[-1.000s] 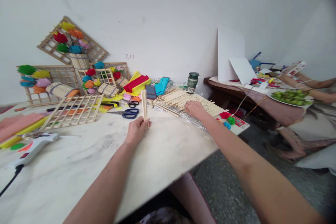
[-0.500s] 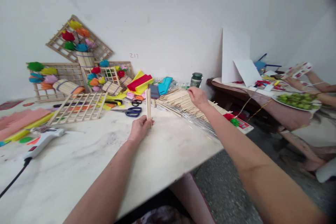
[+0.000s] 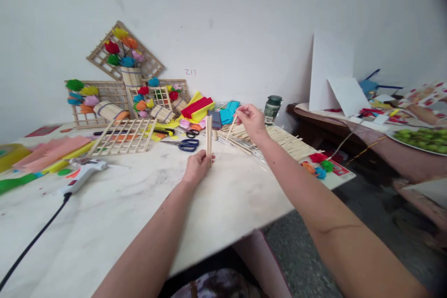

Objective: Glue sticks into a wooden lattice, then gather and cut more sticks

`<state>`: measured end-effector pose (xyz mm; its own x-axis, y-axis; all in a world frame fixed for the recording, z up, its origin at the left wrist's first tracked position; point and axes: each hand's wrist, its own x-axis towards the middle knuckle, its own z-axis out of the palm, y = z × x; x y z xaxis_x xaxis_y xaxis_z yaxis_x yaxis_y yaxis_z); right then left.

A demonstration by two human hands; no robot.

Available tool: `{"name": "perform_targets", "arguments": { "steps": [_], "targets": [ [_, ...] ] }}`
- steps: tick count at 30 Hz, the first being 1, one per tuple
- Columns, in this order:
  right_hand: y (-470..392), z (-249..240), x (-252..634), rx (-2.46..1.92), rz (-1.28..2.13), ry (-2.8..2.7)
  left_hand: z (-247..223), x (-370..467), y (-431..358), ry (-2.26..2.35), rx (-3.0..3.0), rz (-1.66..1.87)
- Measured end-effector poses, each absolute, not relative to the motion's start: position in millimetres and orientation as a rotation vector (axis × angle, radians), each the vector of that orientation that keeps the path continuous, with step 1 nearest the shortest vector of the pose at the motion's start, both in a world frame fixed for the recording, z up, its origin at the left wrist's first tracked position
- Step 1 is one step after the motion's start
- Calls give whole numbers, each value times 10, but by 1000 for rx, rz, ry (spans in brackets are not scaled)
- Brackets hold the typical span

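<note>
My left hand is closed round a small upright bunch of wooden sticks over the white marbled table. To its right and farther back, my right hand pinches one thin wooden stick, which slants down to the left. Below and beyond that hand lies a wide pile of loose sticks, partly on clear plastic. Blue-handled scissors rest just behind my left hand, and a dark blue box is behind the upright bunch.
A glue gun with a black cord lies at left, near a stick lattice and coloured paper. Lattices with paper flowers lean on the wall. A dark green jar stands behind the pile. Another person's arm shows at far right.
My right hand has moved left from over the pile, and a single stick now shows in its fingers. My left hand still holds the bunch. The view has turned slightly left.
</note>
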<state>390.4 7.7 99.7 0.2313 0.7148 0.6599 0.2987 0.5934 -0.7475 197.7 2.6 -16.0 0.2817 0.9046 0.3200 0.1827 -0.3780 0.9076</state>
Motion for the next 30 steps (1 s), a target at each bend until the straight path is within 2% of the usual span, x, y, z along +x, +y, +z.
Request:
{"name": "perform_targets", "arguments": {
  "steps": [6,12,20,30],
  "targets": [
    [155,624,3583,-967,600,-1315,-145,1969,7,1132,1872,1176],
    [147,445,3466,-969,781,-1350,-197,1997,53,1010,1705,1177],
    [142,733,3581,-934,603,-1398,-123,1989,-8,956,1660,1145],
    [285,696,3617,-997,310,-1478,-118,1993,-11,946,1628,1140]
  ]
}}
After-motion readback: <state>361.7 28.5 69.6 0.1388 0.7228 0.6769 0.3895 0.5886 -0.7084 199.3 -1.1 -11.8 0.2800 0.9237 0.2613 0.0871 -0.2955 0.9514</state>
